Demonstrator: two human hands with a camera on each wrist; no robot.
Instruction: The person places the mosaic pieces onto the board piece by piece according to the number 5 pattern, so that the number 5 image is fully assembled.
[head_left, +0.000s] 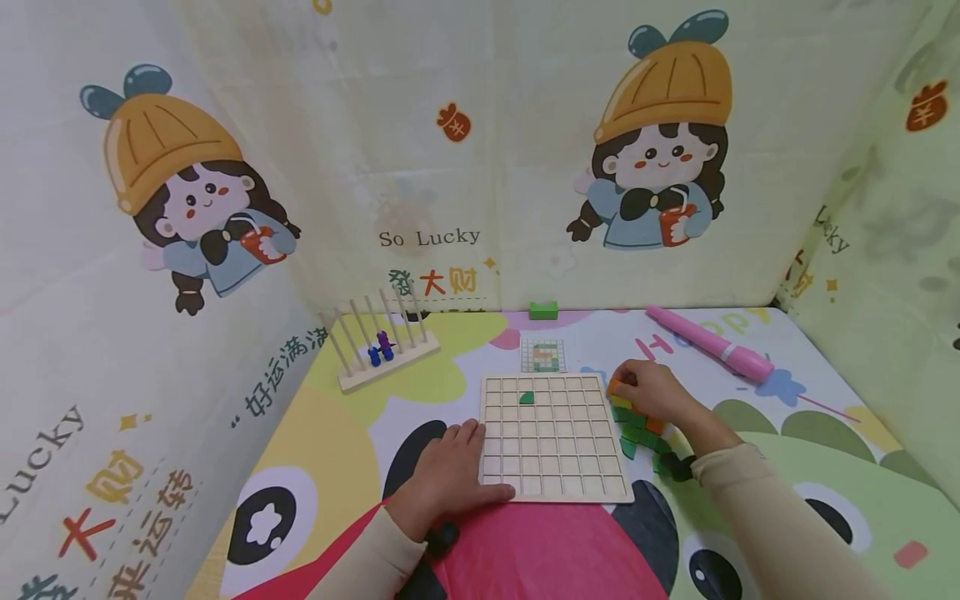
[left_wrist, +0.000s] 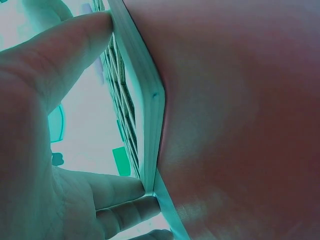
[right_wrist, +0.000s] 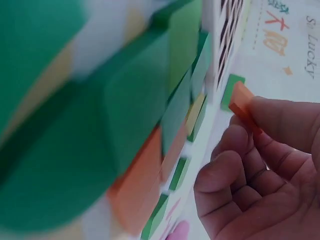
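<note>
A wooden grid board (head_left: pixel 557 435) lies on the patterned cloth, with one green piece (head_left: pixel 527 398) with a curved side in its upper left area. My left hand (head_left: pixel 444 468) rests at the lower left corner of the board, thumb along the front edge and fairly straight fingers against the left edge. Beside the board's upper right edge, my right hand (head_left: pixel 654 392) pinches a flat orange tile (right_wrist: pixel 243 100) between thumb and index finger. Close under that hand is a heap of green, orange and yellow tiles (head_left: pixel 637 435).
A small printed pattern card (head_left: pixel 542 356) lies behind the board, and a green block (head_left: pixel 543 311) stands at the back wall. To the left is a wooden peg rack (head_left: pixel 390 364) with blue and purple pieces. A pink pen-shaped object (head_left: pixel 708 343) lies at the back right.
</note>
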